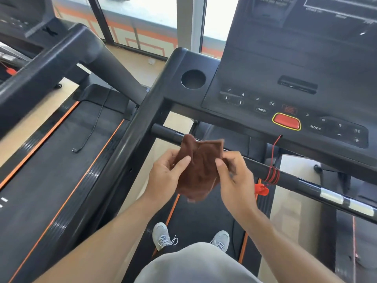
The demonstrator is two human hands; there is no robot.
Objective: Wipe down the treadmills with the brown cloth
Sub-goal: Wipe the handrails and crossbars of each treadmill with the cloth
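Two treadmills (285, 111) (side by side); one brown cloth (199, 168) — two hands (163, 176).

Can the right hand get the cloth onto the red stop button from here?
Probably yes. The right hand pinches the cloth just below the console, and nothing lies between it and the button, though the left hand also holds the cloth.

Bright windows (142, 19), pale wooden floor (140, 64)

Person stands on treadmill belt (195, 219), console (285, 99) ahead. Cloth (199, 170) held between left hand (166, 174) and right hand (236, 178), in front of crossbar (302, 178). Cup hole (193, 79) at console left. Cord (272, 174) wound on crossbar, right of hands. Second treadmill (61, 150) at left.
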